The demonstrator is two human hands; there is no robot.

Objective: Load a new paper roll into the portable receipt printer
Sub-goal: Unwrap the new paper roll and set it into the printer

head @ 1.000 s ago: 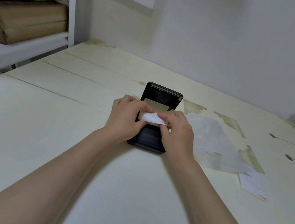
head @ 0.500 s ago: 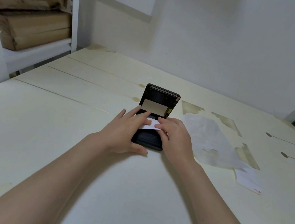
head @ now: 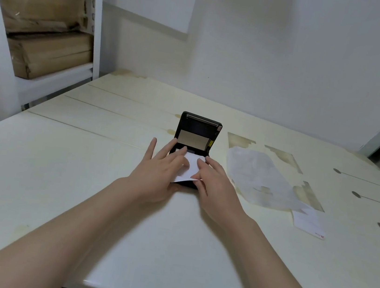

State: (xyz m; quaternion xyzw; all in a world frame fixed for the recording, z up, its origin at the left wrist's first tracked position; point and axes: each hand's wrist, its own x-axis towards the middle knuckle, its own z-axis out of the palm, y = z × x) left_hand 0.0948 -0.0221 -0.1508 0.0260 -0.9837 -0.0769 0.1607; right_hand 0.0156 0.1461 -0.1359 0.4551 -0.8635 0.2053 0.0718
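On the near tabletop point(head: 81, 177) we have both hands over the printer point(head: 196, 144): left hand point(head: 158, 173) spread flat, fingers wide, pressing the paper point(head: 189, 168) down; right hand point(head: 212, 183) holding the paper's free end, whose tip lifts slightly off the body. The roll itself appears seated in the bay but is hidden by the fingers; behind it the lid point(head: 199, 130) stands open and upright. We judge the step to be drawing the leader out; next comes keeping it straight across the front edge while shutting the lid.
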